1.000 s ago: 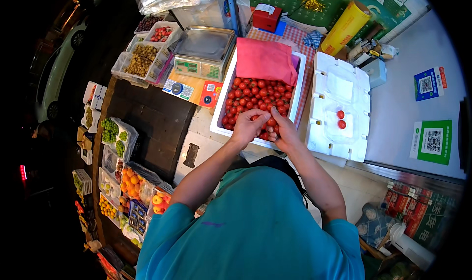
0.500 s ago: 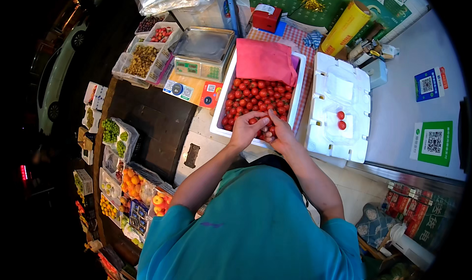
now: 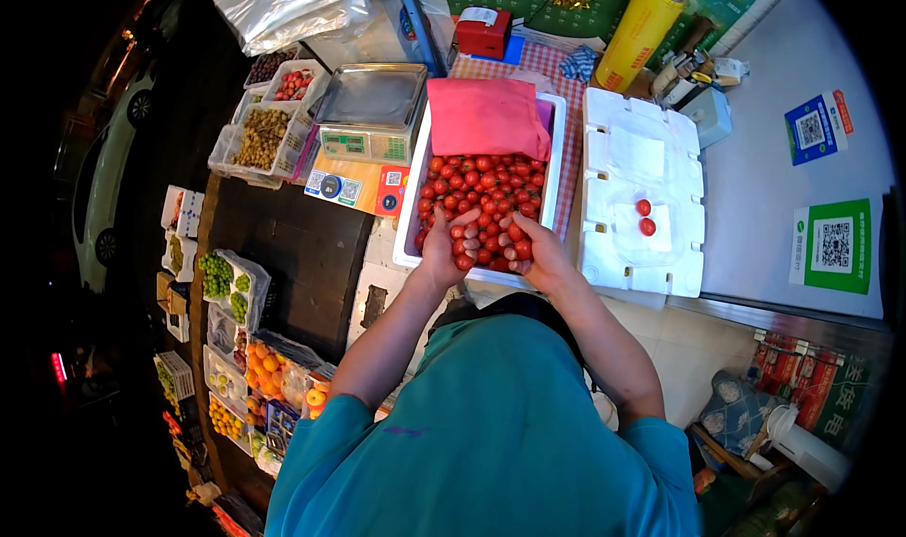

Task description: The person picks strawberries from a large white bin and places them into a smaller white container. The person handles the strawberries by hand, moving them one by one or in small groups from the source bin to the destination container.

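Many small red cherry tomatoes (image 3: 486,192) lie loose in a white foam box (image 3: 408,211). A pink cloth (image 3: 486,117) covers the far part of the box. At the near edge, my left hand (image 3: 442,251) is cupped with its fingers curled round a few cherry tomatoes. Opposite it, my right hand (image 3: 543,252) also curls round some, its palm turned inward. A gap with more tomatoes separates the two hands. Right of the box, an open clear plastic container (image 3: 620,227) stands on a white foam lid (image 3: 599,254), holding two cherry tomatoes (image 3: 645,217).
A weighing scale (image 3: 373,98) stands left of the box, beside tubs of yellowish fruit (image 3: 261,139). A yellow film roll (image 3: 640,35) and a red device (image 3: 484,33) are at the back. Oranges (image 3: 267,369) and green grapes (image 3: 216,276) fill crates on the left.
My hands were close together with fingertips meeting over the near tomatoes; they have moved apart and now cup tomatoes on either side. The view has shifted slightly.
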A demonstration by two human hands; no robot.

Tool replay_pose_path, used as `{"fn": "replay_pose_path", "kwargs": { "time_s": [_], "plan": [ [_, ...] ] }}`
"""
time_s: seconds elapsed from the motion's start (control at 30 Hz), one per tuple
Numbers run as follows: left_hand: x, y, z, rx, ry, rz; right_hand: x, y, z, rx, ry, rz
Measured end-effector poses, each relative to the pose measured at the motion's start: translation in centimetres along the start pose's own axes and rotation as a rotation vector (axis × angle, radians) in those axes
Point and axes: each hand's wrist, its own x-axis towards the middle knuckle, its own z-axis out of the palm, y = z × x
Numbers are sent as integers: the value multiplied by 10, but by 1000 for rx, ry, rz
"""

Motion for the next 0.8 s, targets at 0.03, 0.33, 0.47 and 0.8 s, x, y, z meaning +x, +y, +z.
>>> {"fn": "replay_pose_path", "kwargs": {
  "time_s": [0.03, 0.33, 0.47, 0.8],
  "plan": [
    [-1, 0, 7, 10, -32, -27, 1, 0, -6, 19, 1, -6],
    [14, -30, 58, 327, 9, 27, -45, -26, -44, 114, 11, -158],
    [25, -66, 115, 345, -94, -128, -99, -67, -72, 72, 268, -487],
    [89, -192, 242, 869, -84, 368, -120, -104, -145, 235, 623, -587]
  ]
}}
